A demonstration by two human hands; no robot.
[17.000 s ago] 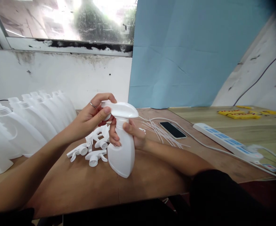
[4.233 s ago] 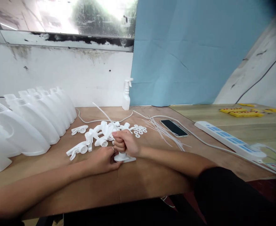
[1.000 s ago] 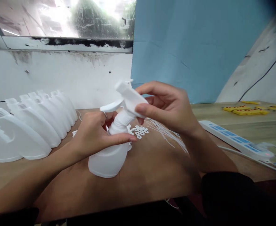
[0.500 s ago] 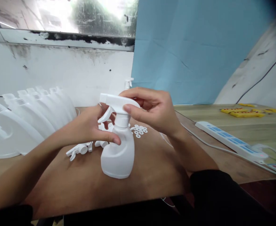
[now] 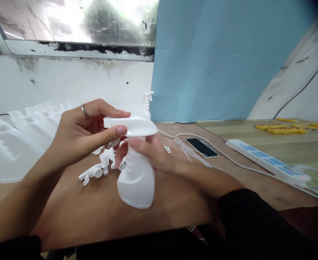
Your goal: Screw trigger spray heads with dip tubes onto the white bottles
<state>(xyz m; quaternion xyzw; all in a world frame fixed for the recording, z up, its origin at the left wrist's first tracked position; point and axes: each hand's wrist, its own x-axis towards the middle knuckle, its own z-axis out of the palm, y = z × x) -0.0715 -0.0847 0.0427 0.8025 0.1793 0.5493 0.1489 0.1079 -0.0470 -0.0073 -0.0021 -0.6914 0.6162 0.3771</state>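
A white spray bottle (image 5: 136, 186) stands upright on the brown tabletop, with a white trigger sprayer head (image 5: 141, 127) on its neck. My left hand (image 5: 79, 128) is closed on the front of that head, thumb and fingers pinching it near the nozzle. Below the head, my right hand (image 5: 160, 153) is wrapped round the collar and neck, which it mostly hides. Several loose trigger sprayer heads (image 5: 94, 171) lie behind and to the left of the bottle, partly covered by my left hand. Small white rings (image 5: 167, 148) show just past my right hand.
Several translucent bottles (image 5: 5, 144) without heads line the left side. Another spray bottle (image 5: 147, 103) stands by the wall. To the right lie thin white tubes (image 5: 184, 148), a phone (image 5: 201, 147), a power strip (image 5: 267, 162) with its cable, and yellow pieces (image 5: 283, 129).
My left hand has moved up from the bottle's shoulder to the sprayer head's front. My right hand has dropped from the head to the collar. The head has turned slightly.
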